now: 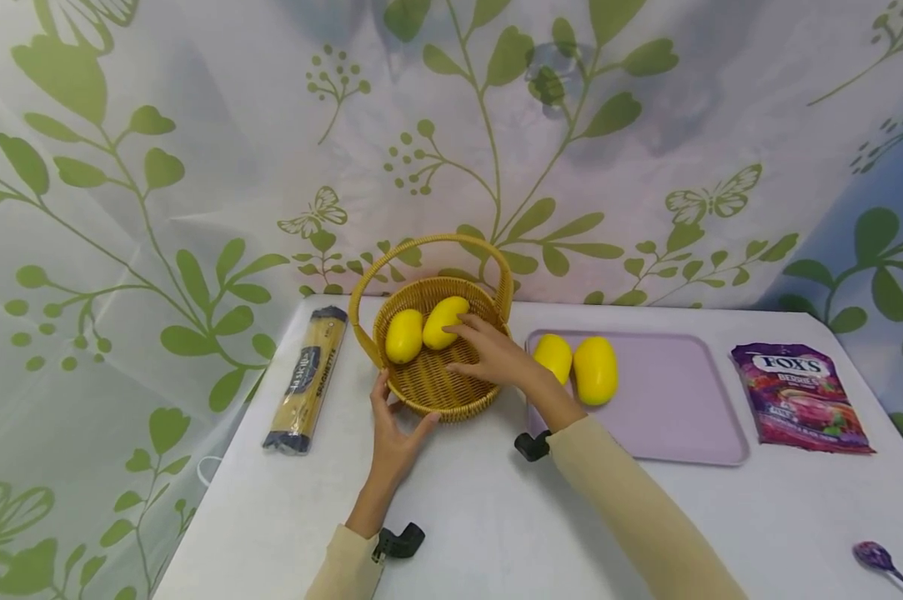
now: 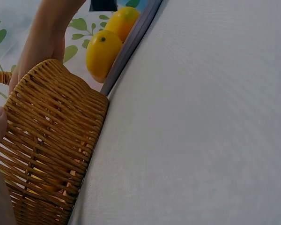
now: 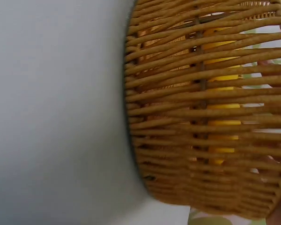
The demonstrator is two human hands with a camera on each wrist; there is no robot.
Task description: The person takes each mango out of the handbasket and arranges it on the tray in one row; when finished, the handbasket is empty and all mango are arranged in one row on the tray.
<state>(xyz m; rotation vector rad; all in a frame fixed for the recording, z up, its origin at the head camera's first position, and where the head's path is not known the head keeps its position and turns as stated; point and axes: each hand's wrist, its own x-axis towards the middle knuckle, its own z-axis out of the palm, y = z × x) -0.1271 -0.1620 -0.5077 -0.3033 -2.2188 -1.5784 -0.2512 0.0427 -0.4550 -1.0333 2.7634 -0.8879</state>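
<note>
A round wicker basket [image 1: 439,408] with an arched handle stands on the table and contains two yellow mangoes, a left one [image 1: 403,337] and a right one [image 1: 445,321]. At its near left side, my left hand [image 1: 394,442] grips the basket with thumb and fingers spread along the curved wall. My right hand [image 1: 489,350] reaches over the right rim into the basket. Its extended fingers touch the right mango, while the thumb stands apart from it. In the right wrist view, the basket's weave [image 3: 178,103] largely hides the mangoes and fingers.
Right of the basket lies a lilac tray [image 1: 669,400] bearing two more mangoes [image 1: 595,371], one partly behind my right forearm. A spaghetti packet [image 1: 308,379] lies on the left. A purple Fox's bag [image 1: 802,398] and a purple spoon [image 1: 882,560] are at the far right.
</note>
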